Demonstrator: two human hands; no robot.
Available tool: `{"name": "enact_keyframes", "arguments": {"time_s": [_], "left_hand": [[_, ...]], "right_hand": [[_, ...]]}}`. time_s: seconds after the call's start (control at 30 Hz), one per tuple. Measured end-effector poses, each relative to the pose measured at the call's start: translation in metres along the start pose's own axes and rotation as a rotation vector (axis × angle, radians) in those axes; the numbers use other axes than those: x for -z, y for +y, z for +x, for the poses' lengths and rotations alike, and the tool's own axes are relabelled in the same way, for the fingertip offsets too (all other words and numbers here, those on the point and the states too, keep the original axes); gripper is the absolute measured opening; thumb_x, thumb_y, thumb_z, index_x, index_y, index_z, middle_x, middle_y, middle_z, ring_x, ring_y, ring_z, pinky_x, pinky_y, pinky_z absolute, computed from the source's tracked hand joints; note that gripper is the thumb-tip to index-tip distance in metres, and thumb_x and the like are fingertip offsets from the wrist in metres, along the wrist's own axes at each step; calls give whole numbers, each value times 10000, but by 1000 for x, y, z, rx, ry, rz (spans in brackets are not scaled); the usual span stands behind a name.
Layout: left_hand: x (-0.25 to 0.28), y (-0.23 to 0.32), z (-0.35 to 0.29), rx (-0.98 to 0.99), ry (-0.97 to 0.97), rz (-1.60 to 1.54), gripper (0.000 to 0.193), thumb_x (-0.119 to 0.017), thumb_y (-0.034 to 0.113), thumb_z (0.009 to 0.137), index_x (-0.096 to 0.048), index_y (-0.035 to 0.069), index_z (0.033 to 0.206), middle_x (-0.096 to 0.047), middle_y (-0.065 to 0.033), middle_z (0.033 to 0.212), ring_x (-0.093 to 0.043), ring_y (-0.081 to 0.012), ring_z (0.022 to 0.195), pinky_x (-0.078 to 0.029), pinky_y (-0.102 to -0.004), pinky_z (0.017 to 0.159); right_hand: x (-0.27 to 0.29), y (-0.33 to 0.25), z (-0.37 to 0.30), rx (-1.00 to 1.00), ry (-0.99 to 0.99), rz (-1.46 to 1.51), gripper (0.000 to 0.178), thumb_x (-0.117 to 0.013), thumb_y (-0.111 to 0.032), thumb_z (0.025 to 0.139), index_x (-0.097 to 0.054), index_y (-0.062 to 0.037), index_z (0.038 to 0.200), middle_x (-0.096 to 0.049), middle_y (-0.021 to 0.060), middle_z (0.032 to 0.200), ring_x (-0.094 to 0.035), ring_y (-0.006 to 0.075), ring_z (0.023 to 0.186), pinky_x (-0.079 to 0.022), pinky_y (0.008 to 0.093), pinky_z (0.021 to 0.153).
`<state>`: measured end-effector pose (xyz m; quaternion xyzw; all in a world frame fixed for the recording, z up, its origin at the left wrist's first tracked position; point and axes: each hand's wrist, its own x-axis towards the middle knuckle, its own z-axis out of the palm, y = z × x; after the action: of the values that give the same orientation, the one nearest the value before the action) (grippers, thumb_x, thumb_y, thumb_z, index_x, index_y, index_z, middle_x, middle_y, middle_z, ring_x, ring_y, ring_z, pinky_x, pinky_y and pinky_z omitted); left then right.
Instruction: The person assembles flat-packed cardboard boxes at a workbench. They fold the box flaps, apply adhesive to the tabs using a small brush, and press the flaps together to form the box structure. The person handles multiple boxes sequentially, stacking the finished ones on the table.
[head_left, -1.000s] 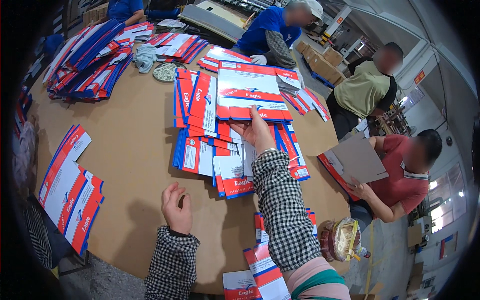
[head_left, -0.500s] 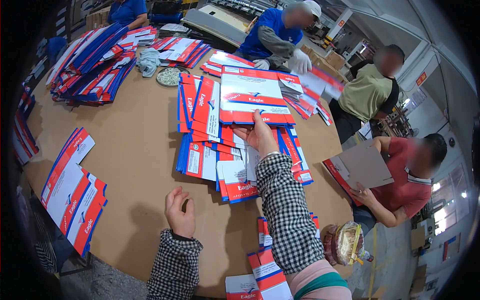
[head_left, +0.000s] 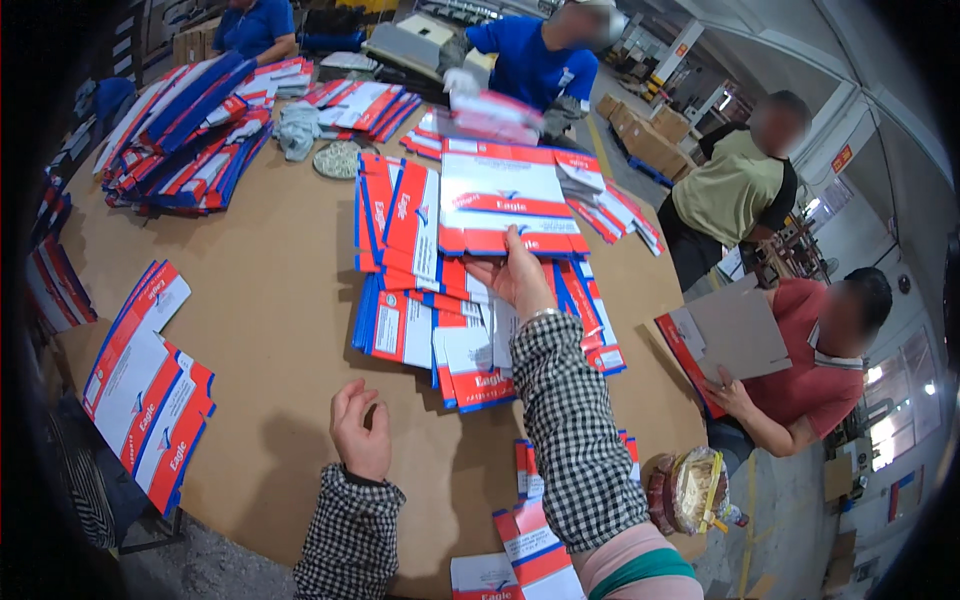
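Observation:
My right hand (head_left: 522,277) reaches to the middle of the table and grips the near edge of a flat printed carton blank (head_left: 503,182), thumb on top and fingers beneath. The blank is red, white and blue and lies over a loose pile of similar blanks (head_left: 402,325), which spread out under my wrist. Over the brown tabletop (head_left: 270,330), nearer to me, my left hand (head_left: 361,432) is held with its fingers loosely bent and the thumb apart. It holds nothing.
Tall stacked blanks (head_left: 185,150) stand far left, beside a grey cloth (head_left: 298,130) and a round dish (head_left: 337,160). More blanks lie left (head_left: 150,390) and near me (head_left: 530,545). A wrapped tub (head_left: 690,490) sits at the right edge. Co-workers stand around the table, one holding a blank (head_left: 735,330).
Across the table, the co-worker in blue has swung leftward, gloved hand and blurred blanks with them. The red-shirted person's blank has shifted slightly. My hands stay nearly where they were.

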<state>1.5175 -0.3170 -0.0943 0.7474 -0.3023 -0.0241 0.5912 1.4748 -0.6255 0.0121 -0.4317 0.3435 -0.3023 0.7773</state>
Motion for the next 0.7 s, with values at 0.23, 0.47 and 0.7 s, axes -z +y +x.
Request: {"name": "enact_keyframes", "arguments": {"time_s": [0.23, 0.47, 0.7], "left_hand": [[3, 2, 0, 43, -16, -17, 163, -619, 26, 771, -625, -49, 916, -565, -165, 1132, -545, -299, 1074, -439, -366, 925], [5, 6, -2, 55, -36, -22, 164, -606, 10, 779, -610, -59, 928, -560, -166, 1137, -531, -295, 1095, -413, -365, 954], [5, 0, -3, 76, -53, -15, 158, -608, 24, 792, -612, -48, 933, -553, -164, 1158, -522, -294, 1115, -403, -357, 964]], "right_hand": [[-6, 3, -3, -26, 35, 24, 583, -339, -474, 983, -359, 18, 1295, -541, 271, 1171, -598, 386, 1050, -539, 452, 870], [0, 4, -4, 2, -30, 31, 570, -375, -455, 980, -361, 31, 1278, -532, 283, 1170, -598, 382, 1053, -537, 452, 886], [1, 9, 2, 22, -31, 40, 607, -345, -464, 986, -318, 43, 1318, -503, 292, 1223, -592, 412, 1046, -532, 486, 866]]}}
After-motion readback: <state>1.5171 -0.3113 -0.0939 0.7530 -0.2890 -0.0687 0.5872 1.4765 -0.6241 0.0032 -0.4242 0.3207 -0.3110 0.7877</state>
